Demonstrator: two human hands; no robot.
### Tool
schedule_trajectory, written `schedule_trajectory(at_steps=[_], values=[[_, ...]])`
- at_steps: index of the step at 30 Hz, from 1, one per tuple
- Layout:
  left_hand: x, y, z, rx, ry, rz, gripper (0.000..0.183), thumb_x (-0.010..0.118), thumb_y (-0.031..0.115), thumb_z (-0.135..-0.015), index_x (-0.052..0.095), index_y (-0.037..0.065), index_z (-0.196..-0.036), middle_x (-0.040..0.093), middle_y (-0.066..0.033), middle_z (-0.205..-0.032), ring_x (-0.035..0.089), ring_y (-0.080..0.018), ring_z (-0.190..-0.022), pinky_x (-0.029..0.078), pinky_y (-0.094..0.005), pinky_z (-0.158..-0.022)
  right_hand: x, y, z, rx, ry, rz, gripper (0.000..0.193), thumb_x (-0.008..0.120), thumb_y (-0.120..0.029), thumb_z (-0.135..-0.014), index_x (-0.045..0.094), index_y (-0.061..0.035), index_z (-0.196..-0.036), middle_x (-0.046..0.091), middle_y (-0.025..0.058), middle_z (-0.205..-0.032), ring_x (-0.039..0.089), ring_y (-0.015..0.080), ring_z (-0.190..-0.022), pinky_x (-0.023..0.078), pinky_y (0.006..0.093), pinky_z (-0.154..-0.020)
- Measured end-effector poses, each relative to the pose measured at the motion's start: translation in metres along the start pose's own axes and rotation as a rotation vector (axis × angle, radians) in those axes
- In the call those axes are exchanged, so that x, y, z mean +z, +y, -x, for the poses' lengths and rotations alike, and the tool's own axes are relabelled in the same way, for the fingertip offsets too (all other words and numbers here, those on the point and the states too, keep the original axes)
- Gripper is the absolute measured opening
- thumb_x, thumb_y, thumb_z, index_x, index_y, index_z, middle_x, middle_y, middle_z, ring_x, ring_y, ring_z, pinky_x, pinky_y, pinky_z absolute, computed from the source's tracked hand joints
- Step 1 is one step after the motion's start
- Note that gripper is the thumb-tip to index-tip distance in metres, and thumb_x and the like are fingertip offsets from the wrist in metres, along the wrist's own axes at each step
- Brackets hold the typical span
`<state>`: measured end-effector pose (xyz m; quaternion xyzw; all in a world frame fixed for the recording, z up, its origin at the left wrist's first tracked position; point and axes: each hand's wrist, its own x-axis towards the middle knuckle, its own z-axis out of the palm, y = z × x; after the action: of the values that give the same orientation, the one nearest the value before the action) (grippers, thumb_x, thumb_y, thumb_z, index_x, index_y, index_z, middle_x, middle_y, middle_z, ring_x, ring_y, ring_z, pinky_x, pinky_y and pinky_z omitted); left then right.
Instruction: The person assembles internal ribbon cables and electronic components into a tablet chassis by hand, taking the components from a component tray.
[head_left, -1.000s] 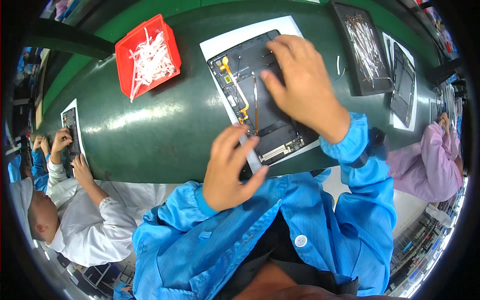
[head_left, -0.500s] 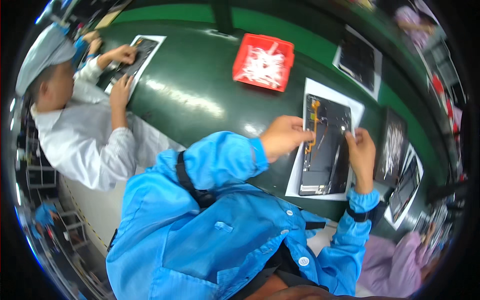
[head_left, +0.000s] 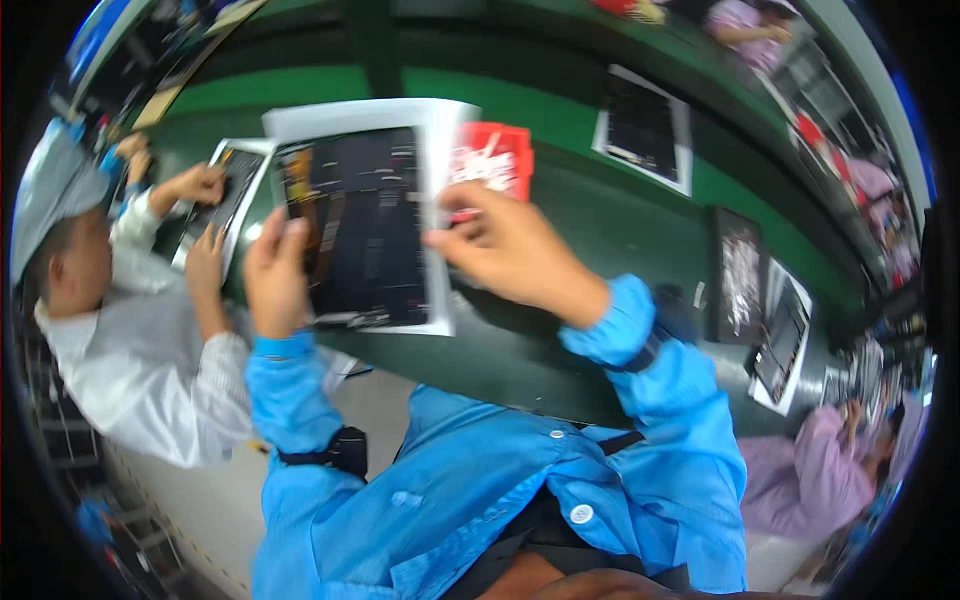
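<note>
A dark tablet housing [head_left: 372, 220] with an orange flex cable down its left side lies on a white sheet [head_left: 440, 115], both blurred by motion. My left hand [head_left: 275, 270] is closed on their left edge, thumb up along the border. At the right edge my right hand [head_left: 500, 240] pinches the sheet beside the housing. Housing and sheet appear lifted off the green table. Partly covered by the sheet and my right hand is a red bin [head_left: 513, 150] of white pieces.
On the left a person in white [head_left: 150, 330] works on another dark panel [head_left: 225, 185] on a white sheet. One more panel on a sheet [head_left: 642, 125] lies at the back. To the right are a black tray [head_left: 737, 280] and a further panel [head_left: 783, 345].
Both hands have carried the tablet housing and its sheet from the right side of the table far to the left, in front of the red bin. My view has shifted too.
</note>
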<state>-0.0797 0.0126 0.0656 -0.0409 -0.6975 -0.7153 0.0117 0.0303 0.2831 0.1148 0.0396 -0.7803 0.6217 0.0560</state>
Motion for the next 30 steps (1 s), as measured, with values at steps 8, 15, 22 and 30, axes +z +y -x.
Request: schedule_trajectory(at_steps=[8,15,22,30], values=[[-0.051,-0.099,-0.146,-0.232,-0.007,-0.239,0.048,0.066,0.006,-0.097,0.057,-0.009,-0.141,0.073,-0.0074,-0.105,0.065,-0.0114,-0.084,0.051,-0.0265,-0.078,-0.173,0.034,-0.024,0.184,0.150,1.399,0.027,0.068,-0.018,-0.080,0.075,-0.0067,-0.103,0.073,0.0164,-0.099,0.070,0.0388,-0.094,0.057,0.0495,-0.082],[-0.019,-0.123,-0.170,-0.006,0.065,-0.454,0.053,0.067,0.015,-0.098,0.053,-0.013,-0.141,0.071,-0.0142,-0.112,0.065,-0.0146,-0.092,0.052,-0.0285,-0.082,-0.288,0.123,0.010,0.170,-0.063,1.624,0.016,0.068,-0.009,-0.080,0.076,-0.0036,-0.092,0.074,0.0162,-0.095,0.072,0.0371,-0.097,0.058,0.0486,-0.082],[-0.012,-0.117,-0.152,0.102,0.067,-0.572,0.061,0.068,0.025,-0.097,0.051,-0.010,-0.144,0.056,-0.0298,-0.146,0.054,-0.0351,-0.137,0.040,-0.0402,-0.115,-0.286,0.113,-0.008,0.234,-0.141,1.603,0.014,0.069,-0.006,-0.079,0.077,-0.0050,-0.089,0.076,0.0164,-0.091,0.074,0.0370,-0.090,0.059,0.0451,-0.078],[0.101,0.003,-0.014,0.282,-0.240,-0.450,0.041,0.066,0.021,-0.101,0.063,-0.004,-0.132,0.061,-0.0202,-0.140,0.059,-0.0290,-0.130,0.045,-0.0407,-0.110,-0.295,0.117,-0.003,-0.006,-0.088,1.710,0.014,0.070,-0.012,-0.080,0.076,-0.0091,-0.092,0.075,0.0136,-0.092,0.074,0.0328,-0.088,0.059,0.0449,-0.075]])
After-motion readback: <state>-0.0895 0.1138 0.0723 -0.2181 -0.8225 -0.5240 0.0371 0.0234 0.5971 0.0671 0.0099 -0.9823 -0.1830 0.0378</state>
